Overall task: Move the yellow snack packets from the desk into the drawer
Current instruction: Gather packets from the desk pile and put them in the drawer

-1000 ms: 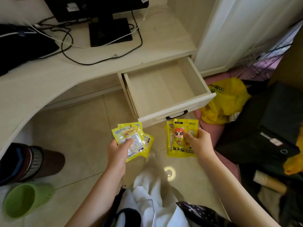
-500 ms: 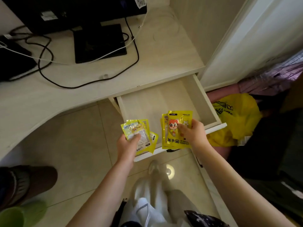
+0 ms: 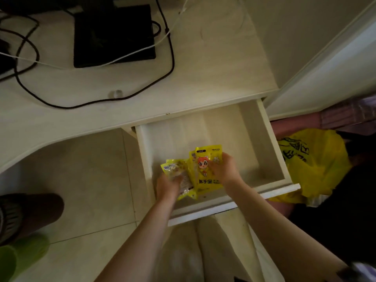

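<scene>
Head view, packets at the drawer. At lower centre of the frame both hands reach over the near part of the open drawer (image 3: pixel 274 151). The left hand (image 3: pixel 167 185) grips a fanned bunch of yellow snack packets (image 3: pixel 179 169); the right hand (image 3: pixel 222 169) pinches a second set of packets (image 3: pixel 205 180), cartoon face up, thumb on the front. The two bunches overlap at centre, low over the drawer floor; whether they touch it cannot be told.

To finish the step well, the person would likely lower both bunches flat onto the bare drawer floor, clear of the front panel, and loosen the fingers only once the packets rest there, so none slides over the edge. Light foil packets probably shift easily, so a low release is safer.

Surroundings: the pale wooden desk (image 3: pixel 203 78) fills the upper frame, carrying a black monitor base (image 3: pixel 114 33) and looping black cables (image 3: pixel 171 64). A tiled floor (image 3: pixel 81 180) lies at lower left; a yellow plastic bag (image 3: pixel 317 165) sits at right beside the drawer.
</scene>
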Demonstrator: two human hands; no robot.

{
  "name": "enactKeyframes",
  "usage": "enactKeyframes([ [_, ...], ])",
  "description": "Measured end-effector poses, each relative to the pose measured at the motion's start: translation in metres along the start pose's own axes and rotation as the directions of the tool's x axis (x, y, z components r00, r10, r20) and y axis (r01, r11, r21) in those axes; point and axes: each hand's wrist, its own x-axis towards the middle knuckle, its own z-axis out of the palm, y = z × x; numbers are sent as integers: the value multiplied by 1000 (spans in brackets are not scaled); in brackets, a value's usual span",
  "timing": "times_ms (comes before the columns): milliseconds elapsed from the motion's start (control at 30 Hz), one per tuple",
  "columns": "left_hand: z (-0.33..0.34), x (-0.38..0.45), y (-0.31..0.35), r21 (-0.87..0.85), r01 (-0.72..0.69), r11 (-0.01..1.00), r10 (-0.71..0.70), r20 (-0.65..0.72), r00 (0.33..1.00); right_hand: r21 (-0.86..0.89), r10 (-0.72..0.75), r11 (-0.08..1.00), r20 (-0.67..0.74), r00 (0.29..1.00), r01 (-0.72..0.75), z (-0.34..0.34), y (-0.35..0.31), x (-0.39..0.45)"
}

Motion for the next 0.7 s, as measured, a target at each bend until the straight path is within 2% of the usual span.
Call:
enactKeyframes([
  [133, 9, 16, -11, 20, 74, 997, -74, -12, 997, -39, 57, 998, 92, 994, -53, 15, 16, 26],
  [267, 10, 30, -20, 171, 95, 981, -89, -44, 995, -83, 132, 989, 132, 982, -122, 23, 34, 44],
  [400, 9, 31, -16, 220, 103, 970, -102, -19, 995, -250, 139, 963, 157, 978, -97, 14, 38, 49],
  [600, 1, 15, -5, 264, 18, 964, -15, -12, 1000, -379, 203, 914, 124, 971, -143, -16, 32, 42],
  [700, -6, -2, 0, 295, -12, 955, 4, 27, 1000, -428, 174, 897, 116, 978, -109, -30, 26, 32],
])
